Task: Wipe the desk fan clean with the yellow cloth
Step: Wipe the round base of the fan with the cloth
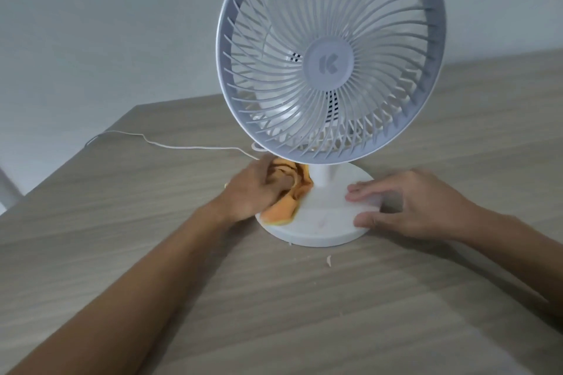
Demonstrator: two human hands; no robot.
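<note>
Your left hand (pixel 253 189) has its grip bunched around the yellow cloth (pixel 289 192), pressing it onto the left part of the round base (pixel 323 222) of the desk fan (pixel 330 64), right beside the short stem (pixel 323 175). Part of the cloth spills out flat toward the base's front-left edge, so only the crumpled part under your fingers is doing the rubbing.

Your right hand (pixel 405 204) lies flat and spread on the right side of the base, grip wide and holding nothing; it looks placed there to pin the light fan down so it does not slide or tip while the other hand scrubs.

The fan stands upright on the wooden worktop (pixel 274 298), its grille tilted back a little and looming over both hands. A thin white cable (pixel 170 144) trails away from behind the base to the left edge of the worktop. A small pale scrap (pixel 328 260) lies on the worktop just in front of the base, and a faint smear shows on the base near the middle, so the base is probably not finished, and I judge the grille untouched so far.
</note>
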